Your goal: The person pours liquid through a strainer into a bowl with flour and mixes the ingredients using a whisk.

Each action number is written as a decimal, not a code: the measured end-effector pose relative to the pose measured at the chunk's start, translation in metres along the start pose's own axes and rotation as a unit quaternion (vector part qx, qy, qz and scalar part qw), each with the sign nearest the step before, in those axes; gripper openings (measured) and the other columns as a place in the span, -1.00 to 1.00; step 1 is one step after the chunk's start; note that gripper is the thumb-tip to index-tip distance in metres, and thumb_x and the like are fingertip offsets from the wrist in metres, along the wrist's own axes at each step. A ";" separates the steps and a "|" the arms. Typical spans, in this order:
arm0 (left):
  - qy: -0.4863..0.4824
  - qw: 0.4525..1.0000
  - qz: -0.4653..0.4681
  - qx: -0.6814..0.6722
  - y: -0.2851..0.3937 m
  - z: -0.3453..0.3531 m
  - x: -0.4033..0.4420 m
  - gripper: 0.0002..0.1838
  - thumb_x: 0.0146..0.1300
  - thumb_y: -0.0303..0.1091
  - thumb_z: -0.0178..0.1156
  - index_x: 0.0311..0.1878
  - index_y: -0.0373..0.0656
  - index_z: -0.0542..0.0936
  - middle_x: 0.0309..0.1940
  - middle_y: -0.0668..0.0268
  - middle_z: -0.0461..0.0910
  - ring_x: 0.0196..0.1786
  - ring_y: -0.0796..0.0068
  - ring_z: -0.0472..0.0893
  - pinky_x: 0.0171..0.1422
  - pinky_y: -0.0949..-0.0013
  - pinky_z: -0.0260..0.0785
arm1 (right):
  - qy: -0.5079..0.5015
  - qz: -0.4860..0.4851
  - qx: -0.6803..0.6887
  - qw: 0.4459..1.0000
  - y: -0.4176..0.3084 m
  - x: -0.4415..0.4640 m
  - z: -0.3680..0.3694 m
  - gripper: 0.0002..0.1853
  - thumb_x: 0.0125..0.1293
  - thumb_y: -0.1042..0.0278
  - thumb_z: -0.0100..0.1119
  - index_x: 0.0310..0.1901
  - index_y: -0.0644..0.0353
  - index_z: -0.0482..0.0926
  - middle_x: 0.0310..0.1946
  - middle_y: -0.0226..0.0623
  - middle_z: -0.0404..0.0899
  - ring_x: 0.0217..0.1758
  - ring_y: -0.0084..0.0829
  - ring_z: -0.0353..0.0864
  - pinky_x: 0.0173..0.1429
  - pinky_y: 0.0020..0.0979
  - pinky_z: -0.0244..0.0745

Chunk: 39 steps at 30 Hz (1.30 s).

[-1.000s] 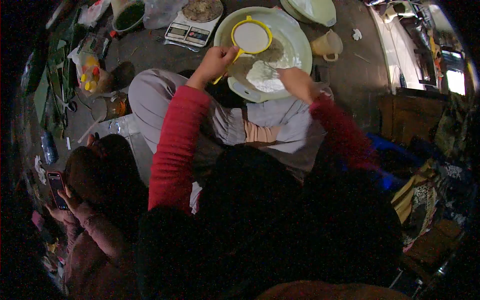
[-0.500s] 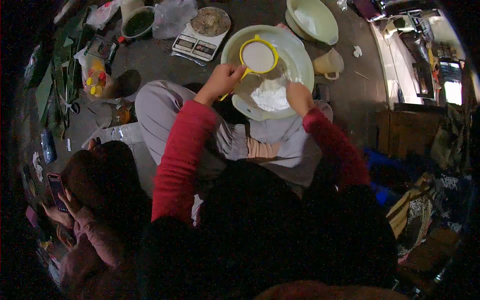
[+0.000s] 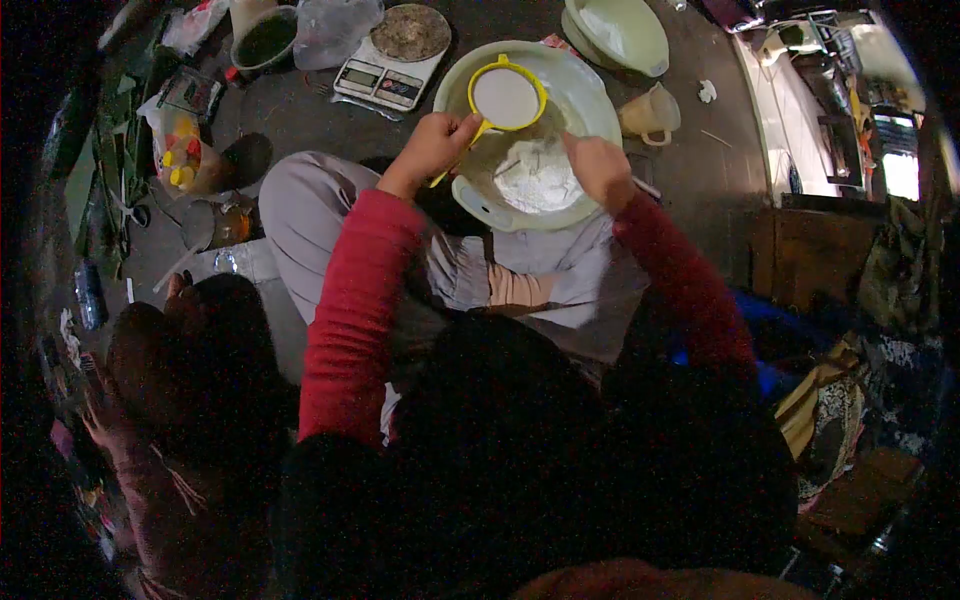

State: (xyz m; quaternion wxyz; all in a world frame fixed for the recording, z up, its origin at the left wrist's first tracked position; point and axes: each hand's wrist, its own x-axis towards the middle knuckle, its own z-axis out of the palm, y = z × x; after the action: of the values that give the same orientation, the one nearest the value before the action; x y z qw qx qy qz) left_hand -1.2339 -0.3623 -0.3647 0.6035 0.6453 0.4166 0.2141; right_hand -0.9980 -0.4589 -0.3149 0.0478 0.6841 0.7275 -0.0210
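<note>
My left hand [image 3: 437,150] is closed around the handle of a yellow strainer [image 3: 484,128]. The strainer is held over a wide pale-green basin [image 3: 606,112] and contains white powder [image 3: 504,98]. More white powder [image 3: 538,180] lies heaped in the basin, towards my side. Over the basin's right part is my right hand [image 3: 602,175], its fingers curled together. Whatever those fingers hold, if anything, cannot be made out. The basin stands in front of my crossed legs.
Beyond the basin are a digital scale [image 3: 378,84] with a round lump on it, a second pale-green basin [image 3: 655,62] and a plastic jug [image 3: 650,115]. Bottles in a bag [image 3: 182,160] and green leaves [image 3: 92,180] lie leftward. Another person's sleeve [image 3: 150,480] is at lower left.
My right hand has turned slightly, and its fingers are still curled. The strainer stays over the basin in my left hand. At lower left, the other person's phone has gone from sight.
</note>
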 end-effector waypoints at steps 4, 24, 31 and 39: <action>-0.016 1.000 -0.004 0.006 0.006 -0.003 -0.003 -0.48 0.25 0.02 -0.03 -0.57 -0.30 0.48 -0.74 0.36 0.39 -0.75 0.59 0.34 -0.65 0.43 0.24 | 0.004 -0.010 -0.126 0.992 0.017 0.026 0.017 -0.80 0.13 0.43 -0.09 -0.22 0.22 0.47 -0.54 -0.12 0.52 -0.47 -0.15 0.56 -0.42 -0.23 0.44; 0.032 0.999 0.029 0.017 0.001 0.002 -0.001 -0.46 0.22 0.00 0.01 -0.60 -0.35 0.51 -0.82 0.26 0.39 -0.76 0.51 0.41 -0.63 0.37 0.26 | 0.073 -0.186 -0.084 0.976 0.003 0.005 -0.023 -0.86 0.05 0.42 -0.06 -0.45 0.22 0.51 -0.52 -0.14 0.54 -0.43 -0.15 0.57 -0.42 -0.23 0.47; 0.012 0.999 0.015 0.042 0.009 -0.001 -0.005 -0.46 0.23 -0.01 0.01 -0.60 -0.36 0.50 -0.81 0.26 0.38 -0.76 0.52 0.41 -0.64 0.38 0.26 | 0.004 -0.150 -0.195 0.969 0.008 0.078 -0.007 -0.86 0.02 0.38 0.03 -0.41 0.19 0.56 -0.50 -0.21 0.57 -0.42 -0.23 0.60 -0.41 -0.27 0.49; 0.010 0.998 0.026 0.057 0.017 -0.005 -0.007 -0.50 0.21 -0.03 0.02 -0.59 -0.33 0.53 -0.79 0.16 0.43 -0.74 0.45 0.41 -0.57 0.33 0.28 | -0.136 -0.108 -0.169 0.970 0.032 0.067 -0.007 -0.81 0.01 0.37 0.01 -0.44 0.24 0.60 -0.43 -0.07 0.58 -0.33 -0.15 0.61 -0.29 -0.19 0.51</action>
State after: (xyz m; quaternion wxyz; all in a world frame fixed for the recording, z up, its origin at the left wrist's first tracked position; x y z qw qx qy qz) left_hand -1.2369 -0.3634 -0.3464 0.5558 0.6870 0.4175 0.2118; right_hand -0.9699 -0.3895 -0.3131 0.2585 0.5744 0.7766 0.0047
